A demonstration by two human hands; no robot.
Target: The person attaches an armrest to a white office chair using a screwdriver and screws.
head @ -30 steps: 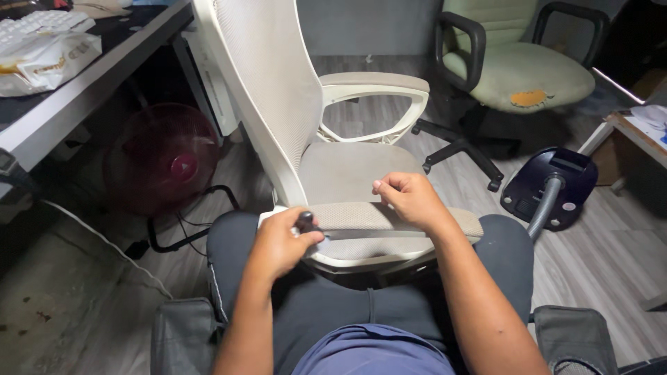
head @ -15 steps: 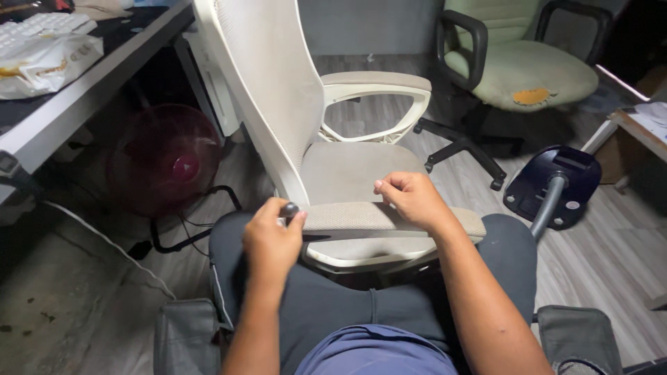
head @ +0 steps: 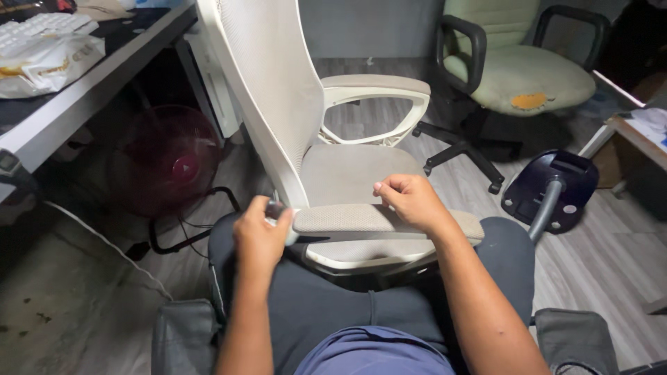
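Observation:
A white mesh-backed office chair (head: 264,83) stands side-on just in front of my knees. Its near armrest pad (head: 347,219), grey and textured, lies across my lap. My left hand (head: 258,236) is closed around a small dark knob-like tool (head: 273,207) at the pad's left end, next to the backrest frame; most of the tool is hidden by my fingers. My right hand (head: 411,199) pinches the pad's far edge near its middle. The grey seat (head: 347,170) and the far armrest (head: 375,87) lie beyond.
A dark red floor fan (head: 170,163) with its cable stands at the left under a desk (head: 76,90) that carries a white bag (head: 42,59). A green office chair (head: 521,76) is at the back right, a dark blue vacuum cleaner (head: 549,187) at the right.
My left hand has moved up and to the left with the dark tool, from under the pad's front to its left end. The right hand has stayed on the pad.

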